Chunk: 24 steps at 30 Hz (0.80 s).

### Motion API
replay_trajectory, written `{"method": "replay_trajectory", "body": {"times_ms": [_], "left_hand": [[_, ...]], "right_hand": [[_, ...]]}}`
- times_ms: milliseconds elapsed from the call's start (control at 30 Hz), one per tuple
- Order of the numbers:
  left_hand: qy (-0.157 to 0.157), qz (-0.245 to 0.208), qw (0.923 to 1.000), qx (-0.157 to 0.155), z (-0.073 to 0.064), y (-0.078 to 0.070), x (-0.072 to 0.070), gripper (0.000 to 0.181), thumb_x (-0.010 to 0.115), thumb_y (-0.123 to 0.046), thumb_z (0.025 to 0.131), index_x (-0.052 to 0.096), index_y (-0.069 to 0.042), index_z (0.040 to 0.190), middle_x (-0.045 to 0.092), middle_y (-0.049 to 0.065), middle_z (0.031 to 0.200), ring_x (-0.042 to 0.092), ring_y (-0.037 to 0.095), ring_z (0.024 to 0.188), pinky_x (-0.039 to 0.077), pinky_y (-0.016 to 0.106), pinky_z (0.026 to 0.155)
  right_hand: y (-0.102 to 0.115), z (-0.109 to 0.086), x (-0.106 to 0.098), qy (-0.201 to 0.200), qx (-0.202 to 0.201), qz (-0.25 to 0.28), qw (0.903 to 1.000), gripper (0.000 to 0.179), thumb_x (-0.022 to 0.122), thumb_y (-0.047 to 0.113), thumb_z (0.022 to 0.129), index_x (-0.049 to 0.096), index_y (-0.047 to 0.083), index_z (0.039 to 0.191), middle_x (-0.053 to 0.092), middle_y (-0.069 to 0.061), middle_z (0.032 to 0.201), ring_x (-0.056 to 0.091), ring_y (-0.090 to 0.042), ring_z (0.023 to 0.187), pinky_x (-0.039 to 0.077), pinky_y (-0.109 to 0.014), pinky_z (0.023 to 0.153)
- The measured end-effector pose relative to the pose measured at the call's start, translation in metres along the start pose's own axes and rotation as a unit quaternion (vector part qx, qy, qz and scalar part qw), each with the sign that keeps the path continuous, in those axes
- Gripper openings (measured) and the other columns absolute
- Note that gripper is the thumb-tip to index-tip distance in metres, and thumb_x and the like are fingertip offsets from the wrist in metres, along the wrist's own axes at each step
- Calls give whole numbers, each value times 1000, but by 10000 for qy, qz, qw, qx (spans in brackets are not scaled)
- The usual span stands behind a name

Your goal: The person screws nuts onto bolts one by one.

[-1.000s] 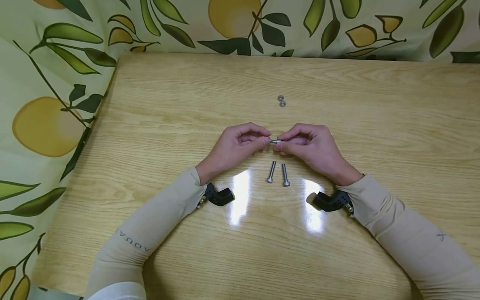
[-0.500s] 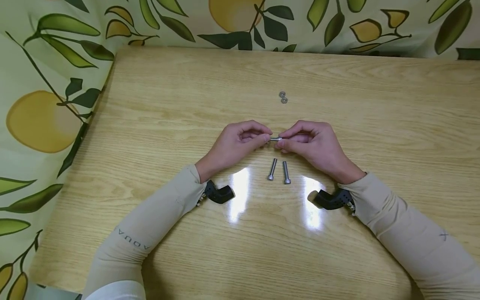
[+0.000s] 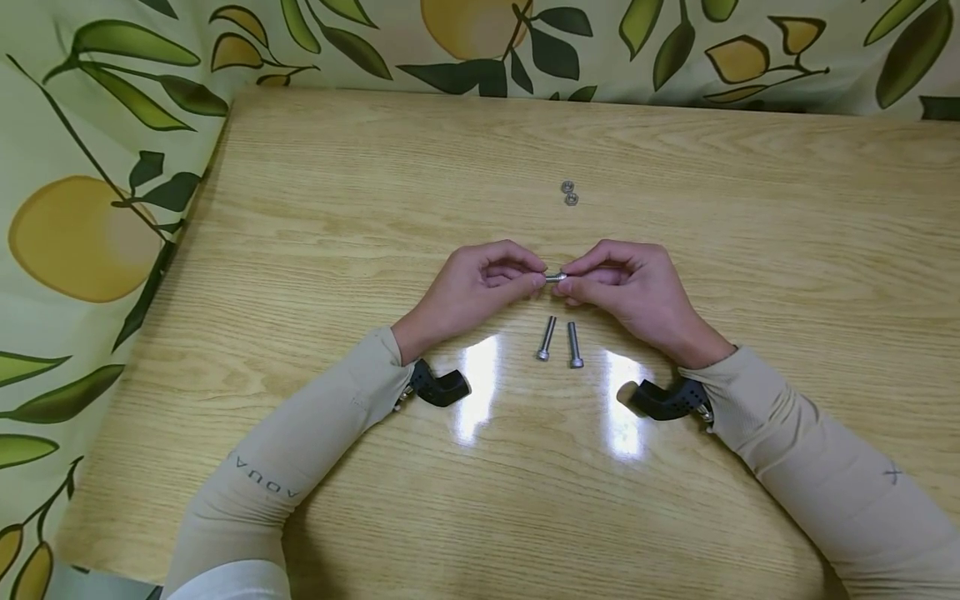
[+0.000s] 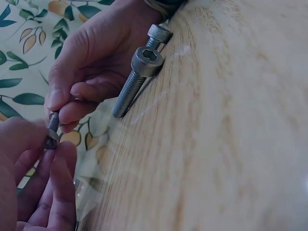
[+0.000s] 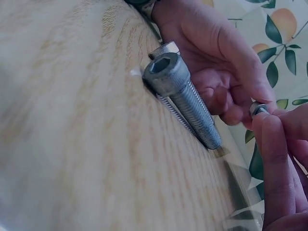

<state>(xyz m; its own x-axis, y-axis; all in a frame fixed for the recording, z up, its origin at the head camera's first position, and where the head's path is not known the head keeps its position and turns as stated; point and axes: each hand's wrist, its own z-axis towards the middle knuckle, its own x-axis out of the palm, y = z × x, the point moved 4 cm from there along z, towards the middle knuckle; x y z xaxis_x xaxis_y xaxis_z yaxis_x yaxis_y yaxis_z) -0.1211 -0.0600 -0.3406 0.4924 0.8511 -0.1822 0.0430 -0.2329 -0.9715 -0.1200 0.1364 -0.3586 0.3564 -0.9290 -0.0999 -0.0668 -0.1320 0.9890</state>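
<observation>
In the head view we see the left hand [image 3: 480,282] and right hand [image 3: 633,279] pinching a metal bolt [image 3: 555,277] over the surface [image 3: 375,192], the left wrist view suggests it is stiff and light, and from the right wrist we judge its wider end [image 5: 256,107] the surest hold.

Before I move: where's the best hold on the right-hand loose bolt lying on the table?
I'd pinch the right-hand bolt by its socket head, coming from above on the near side: it lies with that head at the near end, wider than the threaded shank, and the left-hand bolt slants away from it there.
</observation>
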Motion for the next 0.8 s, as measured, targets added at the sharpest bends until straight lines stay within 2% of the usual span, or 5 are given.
{"method": "replay_trajectory", "body": {"times_ms": [133, 333, 533, 800], "left_hand": [[-5, 1, 10000, 75, 0, 0, 1, 29, 71, -11, 89, 64, -2, 115, 68, 12, 114, 68, 16, 99, 57, 25, 90], [-51, 178, 9998, 10, 3, 8, 1, 21, 62, -25, 96, 68, -9, 108, 74, 9, 98, 72, 15, 90, 59, 26, 83], [5, 57, 9996, 266, 9, 21, 1, 17, 65, -26, 94, 69, -12, 103, 74, 5, 94, 73, 13, 87, 60, 27, 82], [-4, -223, 9994, 263, 0, 3, 0, 21, 71, -10, 88, 68, -3, 108, 70, 11, 109, 69, 15, 96, 57, 26, 90]], "right_hand": [[-1, 0, 0, -7, 0, -39, 10000, 23, 75, 14, 86, 69, -1, 102, 78, 1, 90, 76, -15, 82, 61, -25, 74], [0, 0, 0, 14, -85, 216, 9997, 24, 75, 13, 85, 68, -3, 101, 78, -2, 91, 76, -16, 80, 61, -28, 74], [2, -1, 1, -25, -22, 87, 10000, 25, 76, 15, 84, 69, -1, 101, 78, -2, 90, 76, -17, 80, 61, -27, 72], [3, -1, 1, 51, 229, -460, 9987, 28, 76, 25, 84, 72, 7, 105, 79, 3, 89, 76, -16, 84, 60, -26, 73]]}}
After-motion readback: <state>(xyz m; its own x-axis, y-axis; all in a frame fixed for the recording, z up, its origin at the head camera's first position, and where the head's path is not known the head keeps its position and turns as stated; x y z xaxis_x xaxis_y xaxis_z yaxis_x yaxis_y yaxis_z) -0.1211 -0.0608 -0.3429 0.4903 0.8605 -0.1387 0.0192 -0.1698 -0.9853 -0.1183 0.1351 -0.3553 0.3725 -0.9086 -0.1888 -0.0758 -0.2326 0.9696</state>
